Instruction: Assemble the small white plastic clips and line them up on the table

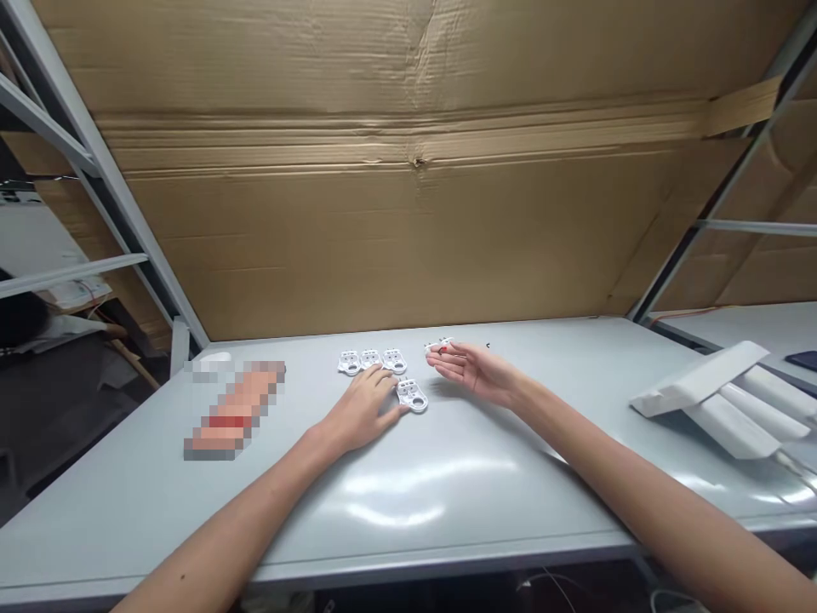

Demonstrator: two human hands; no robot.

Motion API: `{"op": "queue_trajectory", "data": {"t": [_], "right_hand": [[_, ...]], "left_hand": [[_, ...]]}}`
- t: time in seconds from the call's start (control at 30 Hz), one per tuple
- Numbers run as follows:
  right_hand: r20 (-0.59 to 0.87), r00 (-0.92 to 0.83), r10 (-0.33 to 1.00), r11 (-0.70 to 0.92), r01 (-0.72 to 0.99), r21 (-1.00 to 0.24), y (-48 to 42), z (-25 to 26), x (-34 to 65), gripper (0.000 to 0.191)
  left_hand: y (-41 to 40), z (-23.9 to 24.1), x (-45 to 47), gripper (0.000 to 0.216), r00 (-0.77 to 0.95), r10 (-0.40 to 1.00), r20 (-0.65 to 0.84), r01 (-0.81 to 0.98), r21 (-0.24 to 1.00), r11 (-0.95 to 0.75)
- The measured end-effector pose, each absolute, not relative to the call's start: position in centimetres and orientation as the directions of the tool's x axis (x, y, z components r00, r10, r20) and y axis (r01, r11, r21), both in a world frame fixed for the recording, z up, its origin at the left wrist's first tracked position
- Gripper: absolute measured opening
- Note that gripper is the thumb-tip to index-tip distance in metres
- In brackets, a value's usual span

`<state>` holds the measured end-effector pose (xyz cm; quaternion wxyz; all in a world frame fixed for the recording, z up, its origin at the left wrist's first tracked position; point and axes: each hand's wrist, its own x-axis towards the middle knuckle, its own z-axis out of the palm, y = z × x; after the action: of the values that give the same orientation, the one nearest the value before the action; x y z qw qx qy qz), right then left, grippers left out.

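My left hand (367, 409) lies palm down on the table with its thumb and fingers apart. Its thumb and fingertips reach the left side of a white plastic part (412, 396) with two pins and a round hole; whether they touch it I cannot tell. Just beyond the fingers, similar white parts (349, 363) stand in a short row. To the right, my right hand (472, 371) is open, its palm turned inward and its fingers stretched out. Behind those fingertips are small white pieces (445, 343) with a bit of red, partly hidden.
A blurred-out orange-red object (239, 404) lies on the left of the grey table (408, 519), near a white round item (215, 359). White lamp-like panels (715, 400) rest on the right. Cardboard (408, 247) walls the back, with metal posts (128, 187) at the sides.
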<state>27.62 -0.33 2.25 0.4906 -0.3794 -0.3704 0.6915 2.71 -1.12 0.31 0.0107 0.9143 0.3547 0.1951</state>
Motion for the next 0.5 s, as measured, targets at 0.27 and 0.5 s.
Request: {"op": "queue_trajectory", "data": {"t": [0.27,0.5], "right_hand": [[-0.015,-0.250,0.968,-0.053,-0.148,-0.988,-0.7,2.3,27.9,0.024],[0.294,-0.242,0.925,0.378,0.663,-0.646,-0.7,2.9,30.7,0.028]], "left_hand": [[-1.0,0.1,2.6,0.030,0.674,0.635,0.377,0.630,0.155,-0.761],[-1.1,0.2,2.6,0.029,0.679,0.646,0.349,0.641,0.147,-0.753]]}}
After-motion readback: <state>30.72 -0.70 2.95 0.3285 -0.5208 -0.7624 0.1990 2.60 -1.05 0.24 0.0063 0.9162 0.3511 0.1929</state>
